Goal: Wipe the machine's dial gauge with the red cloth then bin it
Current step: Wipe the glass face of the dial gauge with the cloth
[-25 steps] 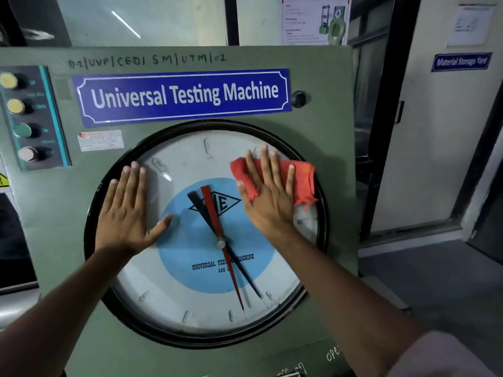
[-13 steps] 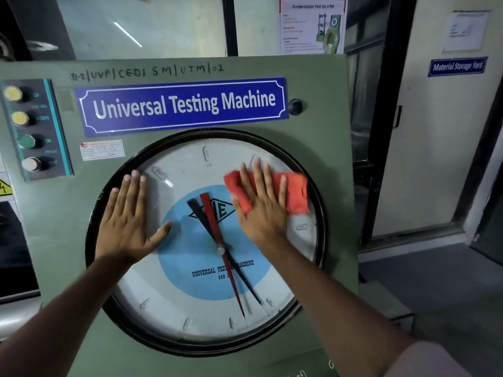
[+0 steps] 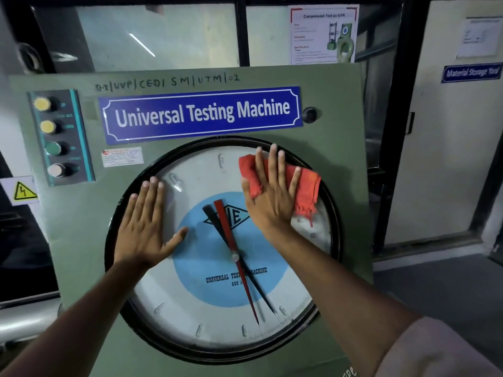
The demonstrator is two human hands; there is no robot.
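Observation:
A large round dial gauge (image 3: 217, 317) with a black rim, white face, blue centre and red and black needles fills the front of the green machine (image 3: 76, 240). My right hand (image 3: 269, 197) lies flat with spread fingers on the red cloth (image 3: 307, 186), pressing it against the upper right of the glass. My left hand (image 3: 144, 224) rests flat and spread on the left side of the dial, holding nothing. No bin is in view.
A blue "Universal Testing Machine" plate (image 3: 201, 114) sits above the dial. A panel of push buttons (image 3: 54, 137) is at the upper left, with a yellow electrical warning sticker (image 3: 24, 191) below it. A door (image 3: 446, 159) and grey floor (image 3: 435, 289) lie to the right.
My right hand has slid the red cloth up and slightly right on the glass, toward the upper rim. My left hand stays planted on the left side of the dial.

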